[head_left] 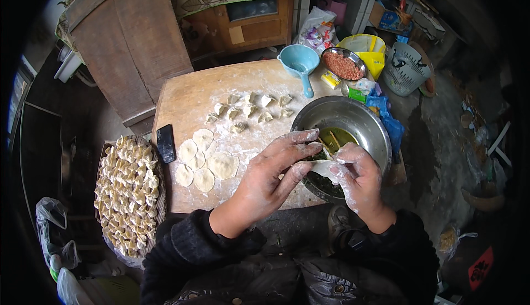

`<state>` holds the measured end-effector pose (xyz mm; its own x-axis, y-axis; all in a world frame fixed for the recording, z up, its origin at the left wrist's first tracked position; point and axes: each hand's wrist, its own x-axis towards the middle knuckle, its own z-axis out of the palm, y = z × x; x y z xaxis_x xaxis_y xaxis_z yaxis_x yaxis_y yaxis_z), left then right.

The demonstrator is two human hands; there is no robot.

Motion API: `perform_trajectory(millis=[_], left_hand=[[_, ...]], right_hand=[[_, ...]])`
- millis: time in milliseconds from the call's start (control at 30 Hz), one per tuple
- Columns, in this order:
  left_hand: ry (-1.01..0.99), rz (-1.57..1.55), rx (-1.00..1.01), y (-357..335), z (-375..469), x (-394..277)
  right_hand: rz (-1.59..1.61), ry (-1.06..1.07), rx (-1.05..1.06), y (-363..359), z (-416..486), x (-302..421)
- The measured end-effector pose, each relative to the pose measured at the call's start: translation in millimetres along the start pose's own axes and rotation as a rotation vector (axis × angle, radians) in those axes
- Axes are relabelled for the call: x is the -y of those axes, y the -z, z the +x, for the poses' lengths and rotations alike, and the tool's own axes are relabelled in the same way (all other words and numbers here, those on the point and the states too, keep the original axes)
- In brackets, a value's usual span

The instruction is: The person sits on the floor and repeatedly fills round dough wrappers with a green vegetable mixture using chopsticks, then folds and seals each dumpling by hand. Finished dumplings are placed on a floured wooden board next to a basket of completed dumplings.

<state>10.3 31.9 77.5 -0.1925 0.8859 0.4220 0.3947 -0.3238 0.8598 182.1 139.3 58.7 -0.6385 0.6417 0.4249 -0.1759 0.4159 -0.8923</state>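
Observation:
My left hand (pixel 278 166) and my right hand (pixel 358 174), both dusted with flour, pinch a folded dough wrapper (pixel 327 169) between them. They hold it above the near side of a large steel basin (pixel 372 133). Inside the basin are chopped greens and a yellowish liquid (pixel 336 136), with chopsticks (pixel 334 137) resting in it. Any filling within the wrapper is hidden by my fingers. Left of my left hand, several flat round dough wrappers (pixel 223 166) lie overlapping on the floured wooden board (pixel 182 94). Behind them stand several folded dumplings (pixel 249 109).
A tray of dumplings (pixel 128 197) stands left of the board, near a black phone (pixel 166 143). At the back right are a blue ladle (pixel 299 58), a bowl of minced meat (pixel 343 64), a yellow bag (pixel 374 56) and a plastic basket (pixel 405 70). A wooden cabinet (pixel 124 36) borders the back left.

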Motion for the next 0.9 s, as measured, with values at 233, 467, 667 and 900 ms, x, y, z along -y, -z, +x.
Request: perform_trajectory(millis=[233, 467, 667, 900], left_hand=[[-0.029, 0.084, 0.015, 5, 1, -8], [-0.135, 0.188, -0.084, 5, 0, -13], [-0.202, 0.273, -0.092, 7, 1, -11], [0.163, -0.374, -0.171, 5, -1, -16]], right_hand=[[0.056, -0.004, 0.026, 0, -2, -1], [0.101, 0.040, -0.036, -1, -2, 2], [0.096, 0.028, -0.019, 1, -3, 5], [0.135, 0.041, -0.065, 0, -4, 9]])
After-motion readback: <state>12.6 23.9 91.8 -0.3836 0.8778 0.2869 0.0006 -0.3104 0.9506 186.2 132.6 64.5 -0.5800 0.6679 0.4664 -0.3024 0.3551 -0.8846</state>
